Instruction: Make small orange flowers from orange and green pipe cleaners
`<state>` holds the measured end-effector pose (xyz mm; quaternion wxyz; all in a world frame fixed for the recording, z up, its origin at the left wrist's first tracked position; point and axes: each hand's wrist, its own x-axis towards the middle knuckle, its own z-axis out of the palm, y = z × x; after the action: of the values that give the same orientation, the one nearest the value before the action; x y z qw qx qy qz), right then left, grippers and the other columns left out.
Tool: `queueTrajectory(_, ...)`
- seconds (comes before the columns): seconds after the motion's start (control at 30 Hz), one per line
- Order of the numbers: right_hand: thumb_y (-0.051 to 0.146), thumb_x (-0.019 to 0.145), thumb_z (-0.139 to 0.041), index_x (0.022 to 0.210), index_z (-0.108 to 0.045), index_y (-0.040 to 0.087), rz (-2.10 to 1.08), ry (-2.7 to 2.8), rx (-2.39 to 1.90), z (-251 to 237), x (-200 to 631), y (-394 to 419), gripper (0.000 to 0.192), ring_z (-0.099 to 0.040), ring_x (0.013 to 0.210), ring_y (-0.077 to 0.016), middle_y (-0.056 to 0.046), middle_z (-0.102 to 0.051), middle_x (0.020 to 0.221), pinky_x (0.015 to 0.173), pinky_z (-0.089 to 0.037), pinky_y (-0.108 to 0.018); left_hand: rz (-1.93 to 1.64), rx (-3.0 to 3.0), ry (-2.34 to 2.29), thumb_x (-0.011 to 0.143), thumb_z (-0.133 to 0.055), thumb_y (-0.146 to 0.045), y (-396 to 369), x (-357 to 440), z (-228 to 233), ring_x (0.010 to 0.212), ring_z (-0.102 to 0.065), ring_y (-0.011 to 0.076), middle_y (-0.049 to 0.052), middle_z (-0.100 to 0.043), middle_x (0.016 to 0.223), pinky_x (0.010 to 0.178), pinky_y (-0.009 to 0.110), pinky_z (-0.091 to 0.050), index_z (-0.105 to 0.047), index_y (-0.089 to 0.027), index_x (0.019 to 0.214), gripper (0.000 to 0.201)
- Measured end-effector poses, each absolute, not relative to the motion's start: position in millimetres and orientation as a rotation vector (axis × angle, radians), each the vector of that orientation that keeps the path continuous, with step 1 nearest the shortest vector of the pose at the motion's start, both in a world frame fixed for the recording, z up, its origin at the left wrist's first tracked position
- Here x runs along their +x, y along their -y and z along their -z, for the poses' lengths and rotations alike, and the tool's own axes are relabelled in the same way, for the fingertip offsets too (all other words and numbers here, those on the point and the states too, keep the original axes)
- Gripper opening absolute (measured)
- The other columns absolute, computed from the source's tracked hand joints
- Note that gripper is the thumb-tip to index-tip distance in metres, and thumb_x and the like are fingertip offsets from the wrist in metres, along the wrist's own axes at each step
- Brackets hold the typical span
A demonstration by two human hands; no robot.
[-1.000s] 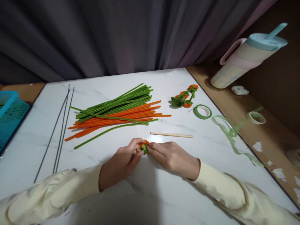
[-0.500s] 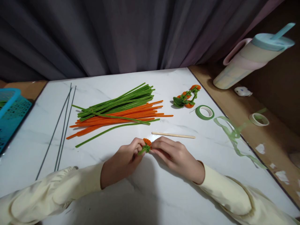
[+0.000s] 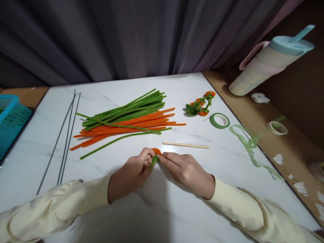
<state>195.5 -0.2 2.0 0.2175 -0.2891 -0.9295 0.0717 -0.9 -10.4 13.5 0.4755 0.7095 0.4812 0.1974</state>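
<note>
My left hand (image 3: pixel 131 175) and my right hand (image 3: pixel 186 170) meet at the fingertips over the white marble table (image 3: pixel 157 212). Between them they pinch a small orange and green pipe-cleaner piece (image 3: pixel 155 155); its orange coil shows on top and a green end pokes out below. Just beyond my hands lies a thin wooden stick (image 3: pixel 186 145). Farther back is a pile of green and orange pipe cleaners (image 3: pixel 126 119).
Three thin dark wires (image 3: pixel 64 138) lie at the left. A finished orange-and-green piece (image 3: pixel 199 105) and a green tape roll (image 3: pixel 219 120) sit at the back right, with loose tape strip (image 3: pixel 253 148) trailing over the edge. A blue basket (image 3: pixel 10 118) and a tumbler (image 3: pixel 268 62) stand off the table.
Both hands stay joined on the small piece, which has turned between the fingers; the green end now points down and left. The view has shifted slightly.
</note>
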Motion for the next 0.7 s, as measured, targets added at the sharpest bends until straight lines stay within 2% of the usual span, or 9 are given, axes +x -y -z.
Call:
queueTrajectory(0.1, 0.013, 0.094, -0.033, 0.104, -0.060, 0.009, -0.373, 2.503, -0.875, -1, 193, 1, 0.029, -0.061, 0.074, -0.0150, -0.010, -0.065, 0.090, 0.054, -0.044, -0.023, -0.480, 1.748, -1.185, 0.090, -0.037, -0.027, 10, -1, -12, 0.054, -0.040, 0.0091, -0.007, -0.038, 0.063, 0.054, 0.019, -0.033, -0.040, -0.019, 0.091, 0.008)
queueTrajectory(0.23, 0.016, 0.092, -0.044, 0.086, -0.064, 0.015, -0.825, 2.182, -1.016, -3, 186, -1, 0.021, -0.059, 0.072, -0.0124, -0.005, -0.064, 0.080, 0.064, -0.047, -0.022, -0.459, 1.753, -1.193, 0.090, -0.037, -0.028, 10, -1, -13, 0.054, -0.040, 0.0092, -0.007, -0.039, 0.063, 0.053, 0.019, -0.033, -0.040, -0.019, 0.090, 0.009)
queueTrajectory(0.33, 0.014, 0.086, -0.053, 0.078, -0.066, 0.015, -1.032, 2.024, -1.141, -6, 181, -4, 0.016, -0.057, 0.065, -0.0113, -0.002, -0.063, 0.072, 0.061, -0.045, -0.022, -0.449, 1.756, -1.200, 0.089, -0.037, -0.027, 9, 0, -15, 0.052, -0.038, 0.0092, -0.007, -0.037, 0.060, 0.051, 0.019, -0.032, -0.040, -0.020, 0.090, 0.008)
queueTrajectory(0.57, 0.014, 0.082, -0.054, 0.072, -0.068, 0.015, -1.244, 1.816, -1.347, -8, 175, -5, 0.017, -0.050, 0.051, -0.0092, 0.001, -0.062, 0.062, 0.051, -0.040, -0.021, -0.446, 1.771, -1.226, 0.090, -0.037, -0.028, 9, -1, -14, 0.050, -0.039, 0.0093, -0.007, -0.039, 0.059, 0.051, 0.020, -0.033, -0.043, -0.019, 0.092, 0.011)
queueTrajectory(0.7, 0.013, 0.082, -0.054, 0.071, -0.067, 0.015, -1.269, 1.800, -1.365, -8, 175, -4, 0.017, -0.049, 0.051, -0.0091, 0.001, -0.061, 0.061, 0.050, -0.038, -0.021, -0.448, 1.769, -1.234, 0.089, -0.037, -0.028, 10, 0, -14, 0.051, -0.041, 0.0095, -0.007, -0.041, 0.060, 0.050, 0.020, -0.032, -0.043, -0.019, 0.092, 0.011)
